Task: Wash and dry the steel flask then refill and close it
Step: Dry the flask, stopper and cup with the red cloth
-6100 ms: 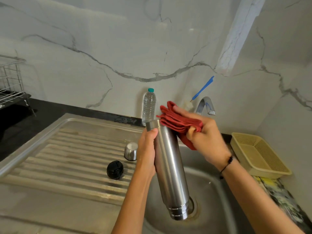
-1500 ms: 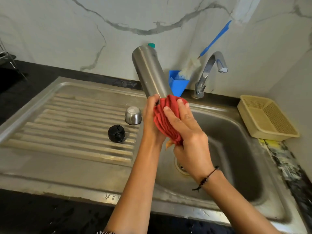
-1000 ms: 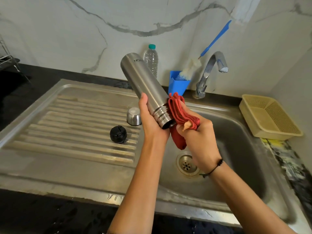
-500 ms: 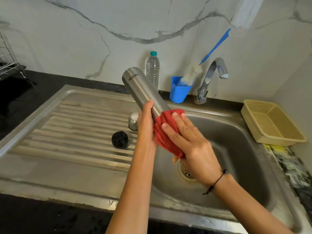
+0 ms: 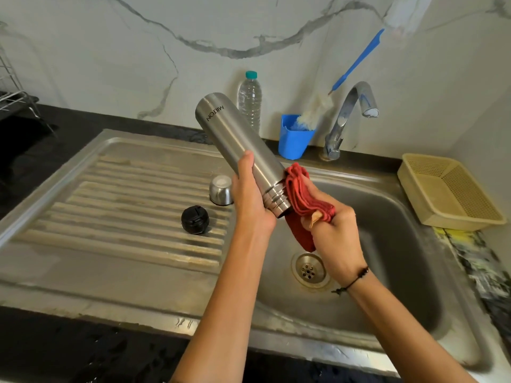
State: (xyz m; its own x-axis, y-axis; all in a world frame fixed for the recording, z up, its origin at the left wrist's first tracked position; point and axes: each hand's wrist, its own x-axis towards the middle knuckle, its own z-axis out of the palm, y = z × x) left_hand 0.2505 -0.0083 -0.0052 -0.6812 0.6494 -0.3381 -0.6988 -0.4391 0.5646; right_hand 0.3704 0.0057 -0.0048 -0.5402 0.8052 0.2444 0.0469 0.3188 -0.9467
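Observation:
My left hand grips the steel flask near its threaded neck; the flask slants over the sink edge, base up and away, open mouth down toward me. My right hand is closed on a bunched red cloth pressed against the flask's neck and mouth. The flask's black stopper and its steel cup lid stand on the ribbed drainboard left of my left hand. A clear water bottle with a teal cap stands against the wall behind the flask.
The sink basin with its drain lies below my hands. Behind it are the tap and a blue cup holding a bottle brush. A yellow basket sits at the right, a wire rack far left.
My right hand slid the red cloth down off the flask body to its neck and mouth, baring the threads. The flask stays tilted in my left hand.

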